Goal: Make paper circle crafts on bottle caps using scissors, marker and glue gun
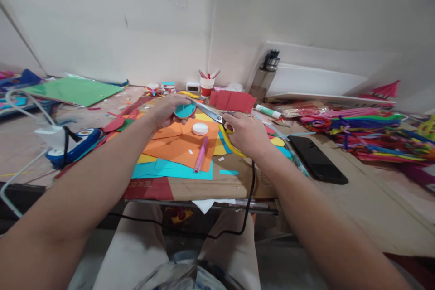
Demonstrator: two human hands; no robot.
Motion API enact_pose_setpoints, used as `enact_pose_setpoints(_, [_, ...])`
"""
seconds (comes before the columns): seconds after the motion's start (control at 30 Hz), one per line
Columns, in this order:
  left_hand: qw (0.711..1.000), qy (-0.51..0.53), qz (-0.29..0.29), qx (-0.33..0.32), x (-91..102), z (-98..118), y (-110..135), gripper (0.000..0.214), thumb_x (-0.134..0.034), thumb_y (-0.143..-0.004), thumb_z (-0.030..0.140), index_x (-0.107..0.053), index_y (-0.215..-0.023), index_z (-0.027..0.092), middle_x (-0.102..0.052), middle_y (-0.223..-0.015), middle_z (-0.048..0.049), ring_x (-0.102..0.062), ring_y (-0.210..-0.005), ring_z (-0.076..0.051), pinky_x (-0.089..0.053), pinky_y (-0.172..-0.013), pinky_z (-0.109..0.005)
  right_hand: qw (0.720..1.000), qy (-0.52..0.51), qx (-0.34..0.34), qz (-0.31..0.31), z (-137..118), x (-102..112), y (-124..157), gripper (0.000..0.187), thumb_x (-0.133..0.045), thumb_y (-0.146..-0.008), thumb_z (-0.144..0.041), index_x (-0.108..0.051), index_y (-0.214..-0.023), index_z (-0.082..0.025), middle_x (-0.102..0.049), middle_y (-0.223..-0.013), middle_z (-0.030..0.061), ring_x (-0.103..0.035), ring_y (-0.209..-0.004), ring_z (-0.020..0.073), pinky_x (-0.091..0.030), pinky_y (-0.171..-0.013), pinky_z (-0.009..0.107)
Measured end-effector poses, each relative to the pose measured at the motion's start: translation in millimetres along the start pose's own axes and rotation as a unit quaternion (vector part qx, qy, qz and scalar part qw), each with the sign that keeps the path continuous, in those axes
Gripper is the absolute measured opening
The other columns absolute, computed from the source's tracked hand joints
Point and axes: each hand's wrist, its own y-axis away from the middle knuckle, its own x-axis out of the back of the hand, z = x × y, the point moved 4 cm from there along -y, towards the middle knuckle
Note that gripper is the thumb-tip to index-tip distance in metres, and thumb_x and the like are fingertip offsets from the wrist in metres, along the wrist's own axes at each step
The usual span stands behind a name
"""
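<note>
My left hand [170, 109] is closed on a small round disc [185, 109] with a turquoise face and a reddish edge. In my right hand [243, 129] is a pair of scissors [210, 112] with yellow handles, its blades pointing left towards the disc. The blade tips reach the disc's upper right edge; whether they touch it I cannot tell. Below the blades a white round lid [200, 128] lies on orange paper [170, 147]. A pink marker [201, 155] rests on the paper nearer to me. Turquoise paper [183, 174] sticks out from underneath.
A black phone [317, 158] lies at the right, with colourful pipe cleaners [370, 131] behind it. A dark bottle [265, 77], red paper [233, 100] and a cup of markers [207, 86] stand by the wall. At left are green sheets [76, 90] and a blue power strip [73, 147].
</note>
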Motion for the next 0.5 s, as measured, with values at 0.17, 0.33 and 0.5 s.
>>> enact_pose_setpoints(0.17, [1.000, 0.005, 0.002, 0.023, -1.2, -1.2, 0.3, 0.020, -0.063, -0.072, 0.029, -0.062, -0.079, 0.010, -0.063, -0.056, -0.0079, -0.052, -0.036, -0.012, -0.021, -0.028, -0.018, 1.000, -0.016, 0.008, -0.001, 2.1, 0.6, 0.3, 0.046, -0.047, -0.088, -0.019, -0.062, -0.130, -0.026, -0.070, -0.119, 0.0086, -0.064, -0.098, 0.0250, -0.039, -0.070, 0.032])
enact_pose_setpoints(0.33, [0.999, 0.002, -0.003, 0.039, -1.6, -1.6, 0.9, 0.018, -0.062, -0.072, 0.028, -0.060, -0.079, 0.011, -0.062, -0.056, -0.0070, -0.051, -0.036, -0.010, -0.019, -0.030, -0.018, 1.000, -0.024, 0.010, -0.006, 5.0, 2.8, 0.7, 0.047, -0.046, -0.087, -0.016, -0.062, -0.131, -0.025, -0.070, -0.115, 0.0098, -0.064, -0.097, 0.0248, -0.038, -0.071, 0.031])
enact_pose_setpoints(0.5, [0.998, 0.005, -0.038, 0.042, -0.2, -2.6, 0.9, 0.020, -0.063, -0.073, 0.032, -0.058, -0.074, 0.012, -0.062, -0.058, -0.0066, -0.051, -0.036, -0.011, -0.018, -0.029, -0.018, 0.999, -0.029, 0.014, -0.018, 7.7, 3.9, 0.8, 0.045, -0.048, -0.088, -0.020, -0.064, -0.130, -0.024, -0.071, -0.111, 0.0103, -0.065, -0.093, 0.0241, -0.037, -0.069, 0.031])
